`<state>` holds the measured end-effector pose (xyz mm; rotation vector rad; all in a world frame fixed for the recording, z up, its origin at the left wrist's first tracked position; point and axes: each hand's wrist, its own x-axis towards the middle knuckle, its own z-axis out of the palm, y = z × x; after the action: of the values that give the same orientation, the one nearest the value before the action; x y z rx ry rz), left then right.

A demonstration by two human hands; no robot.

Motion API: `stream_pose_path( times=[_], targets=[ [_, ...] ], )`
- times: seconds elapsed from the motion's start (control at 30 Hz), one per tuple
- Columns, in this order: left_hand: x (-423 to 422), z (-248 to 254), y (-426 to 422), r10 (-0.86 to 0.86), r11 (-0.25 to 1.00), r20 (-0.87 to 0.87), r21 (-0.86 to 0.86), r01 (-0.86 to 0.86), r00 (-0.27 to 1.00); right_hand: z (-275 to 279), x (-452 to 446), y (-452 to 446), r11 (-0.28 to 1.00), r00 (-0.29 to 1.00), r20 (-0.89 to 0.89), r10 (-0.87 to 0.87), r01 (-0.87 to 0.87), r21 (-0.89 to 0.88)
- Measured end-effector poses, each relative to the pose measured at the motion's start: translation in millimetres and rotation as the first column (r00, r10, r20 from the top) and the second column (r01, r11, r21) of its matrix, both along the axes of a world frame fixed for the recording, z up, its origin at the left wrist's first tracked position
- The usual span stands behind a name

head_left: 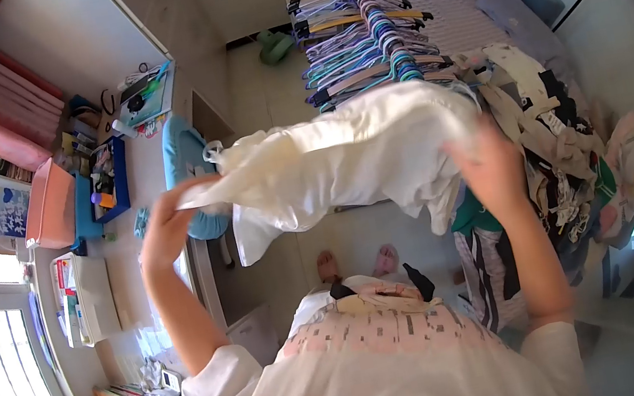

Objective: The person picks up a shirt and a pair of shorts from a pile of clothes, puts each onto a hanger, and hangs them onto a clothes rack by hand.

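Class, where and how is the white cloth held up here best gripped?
Probably best by its opposite ends, the left hand coming from the left and the right hand from the right: the white cloth spans widely between them, limp and creased.

1. Your white garment (346, 171): smooth cloth with a soft sheen.
2. Your hangers (334, 55): smooth, slightly glossy plastic.
3. Your bed cover (466, 21): matt, textured cloth.
4. Your pink bin (50, 209): smooth plastic.
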<state>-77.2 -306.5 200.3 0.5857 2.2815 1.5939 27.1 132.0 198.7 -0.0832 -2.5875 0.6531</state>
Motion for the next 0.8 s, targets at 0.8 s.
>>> stream_pose_path(
  times=[0.8],
  targets=[
    [64.4,-87.7,142.6,0.221,0.925,0.116,0.289,-0.245,0.968,-46.0,-27.4,-98.4,0.272,0.717,0.064,0.694,-0.178,-0.946]
  ],
)
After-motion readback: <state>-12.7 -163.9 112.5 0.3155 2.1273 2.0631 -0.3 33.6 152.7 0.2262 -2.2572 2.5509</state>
